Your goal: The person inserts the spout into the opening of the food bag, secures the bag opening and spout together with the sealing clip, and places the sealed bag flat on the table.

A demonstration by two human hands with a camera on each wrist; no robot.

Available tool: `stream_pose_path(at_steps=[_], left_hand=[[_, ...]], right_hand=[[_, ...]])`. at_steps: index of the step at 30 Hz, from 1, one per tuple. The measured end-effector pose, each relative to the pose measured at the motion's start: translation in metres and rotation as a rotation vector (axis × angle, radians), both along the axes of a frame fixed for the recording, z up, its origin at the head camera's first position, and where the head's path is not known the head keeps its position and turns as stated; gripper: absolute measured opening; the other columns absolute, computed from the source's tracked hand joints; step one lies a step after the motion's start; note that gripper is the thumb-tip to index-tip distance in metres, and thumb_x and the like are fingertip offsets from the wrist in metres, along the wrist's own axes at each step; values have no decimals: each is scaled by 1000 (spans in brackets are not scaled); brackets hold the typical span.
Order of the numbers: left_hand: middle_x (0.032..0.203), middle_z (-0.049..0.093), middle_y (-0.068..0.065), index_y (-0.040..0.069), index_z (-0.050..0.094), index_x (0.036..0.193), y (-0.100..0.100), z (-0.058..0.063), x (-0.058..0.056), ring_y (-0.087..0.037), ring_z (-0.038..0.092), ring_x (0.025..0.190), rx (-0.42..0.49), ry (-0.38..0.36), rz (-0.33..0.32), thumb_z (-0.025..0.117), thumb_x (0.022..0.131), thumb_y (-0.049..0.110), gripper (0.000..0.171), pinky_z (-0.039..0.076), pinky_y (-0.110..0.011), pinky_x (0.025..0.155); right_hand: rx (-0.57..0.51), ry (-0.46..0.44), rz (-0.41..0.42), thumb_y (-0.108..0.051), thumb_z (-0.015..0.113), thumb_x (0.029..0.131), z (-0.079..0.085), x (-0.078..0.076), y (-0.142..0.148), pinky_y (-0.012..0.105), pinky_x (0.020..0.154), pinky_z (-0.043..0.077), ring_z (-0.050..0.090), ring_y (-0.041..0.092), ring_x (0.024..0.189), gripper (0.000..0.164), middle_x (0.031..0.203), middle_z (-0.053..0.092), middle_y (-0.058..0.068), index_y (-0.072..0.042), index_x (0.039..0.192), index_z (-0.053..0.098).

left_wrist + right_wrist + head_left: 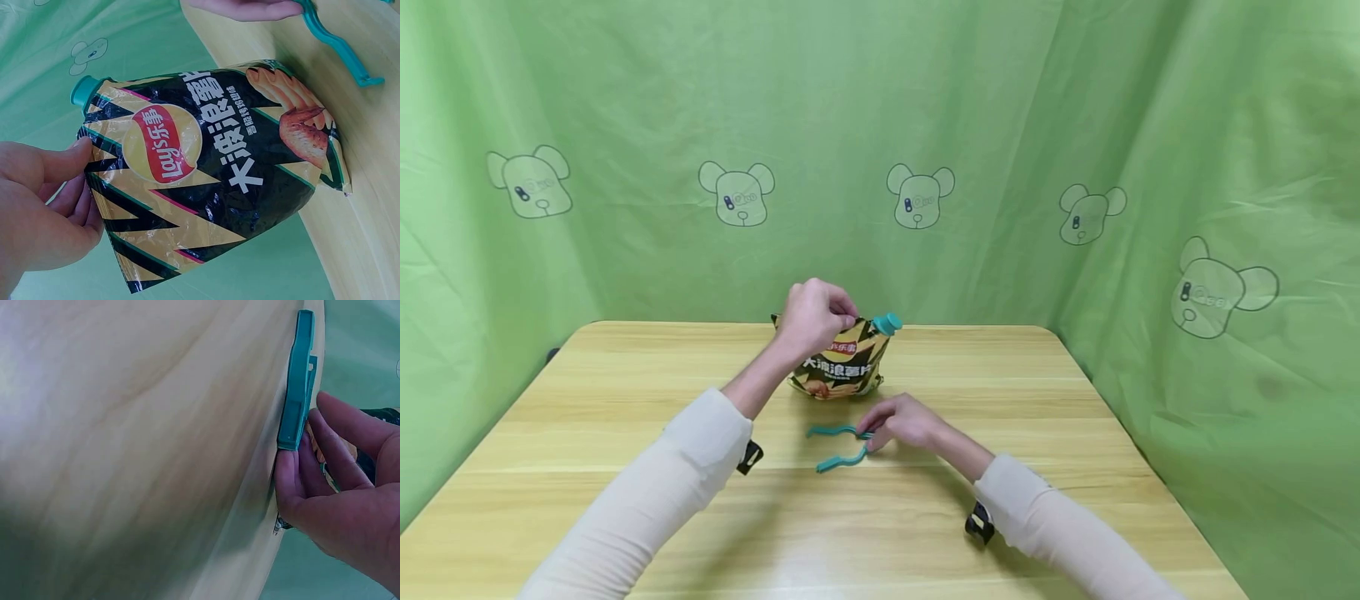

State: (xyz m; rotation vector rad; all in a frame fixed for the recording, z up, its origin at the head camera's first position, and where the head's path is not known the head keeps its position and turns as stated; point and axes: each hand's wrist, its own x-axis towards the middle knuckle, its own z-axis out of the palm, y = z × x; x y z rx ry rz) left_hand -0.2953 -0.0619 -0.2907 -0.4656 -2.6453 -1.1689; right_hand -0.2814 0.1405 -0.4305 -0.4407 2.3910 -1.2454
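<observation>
A black and gold Lay's chip bag [838,367] stands on the table. My left hand [812,317] pinches its top edge between thumb and fingers, seen close up in the left wrist view. From the bag's top right corner sticks out a teal spout-like piece [86,92]. Nearer to me, my right hand [904,421] pinches one end of a teal bag clip [835,463]. The clip's two long arms are spread apart and point left, in front of the bag. In the right wrist view the clip [297,381] lies low over the tabletop, fingertips at its lower end.
The light wooden table [1060,408] ends at a back edge just behind the bag. Green curtains [850,100] printed with bear heads hang behind it and at both sides. Black wrist straps [979,523] hang below both sleeves.
</observation>
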Motion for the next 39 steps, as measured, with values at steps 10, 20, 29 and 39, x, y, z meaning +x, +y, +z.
stream_pose_path(at_steps=[10,20,29,39], left_hand=[[88,78,-6,8,79,91,1,-1,-1,-19,73,79,0,1,-2,76,88,4,6,62,-28,71],[87,78,-6,8,79,91,0,1,-2,-19,73,79,-4,7,0,76,88,4,6,62,-29,71],[87,78,-6,9,79,92,-2,0,-2,-19,73,80,-2,4,6,76,88,4,7,62,-29,72],[87,78,-6,8,79,91,-2,1,-2,-19,74,79,-4,8,5,76,88,4,6,62,-29,72]], right_hand=[[25,9,13,0,83,71,-5,2,-2,26,84,52,68,15,93,27,100,79,4,-6,96,80],[42,25,-16,1,84,70,-5,2,-4,24,75,53,66,12,83,21,92,78,5,-4,90,80],[81,18,-46,-1,84,72,-3,2,-6,24,75,52,66,13,82,17,87,77,2,-4,88,80],[116,46,-56,-5,83,75,8,-1,5,38,93,55,68,13,86,15,91,78,-1,-9,89,80]])
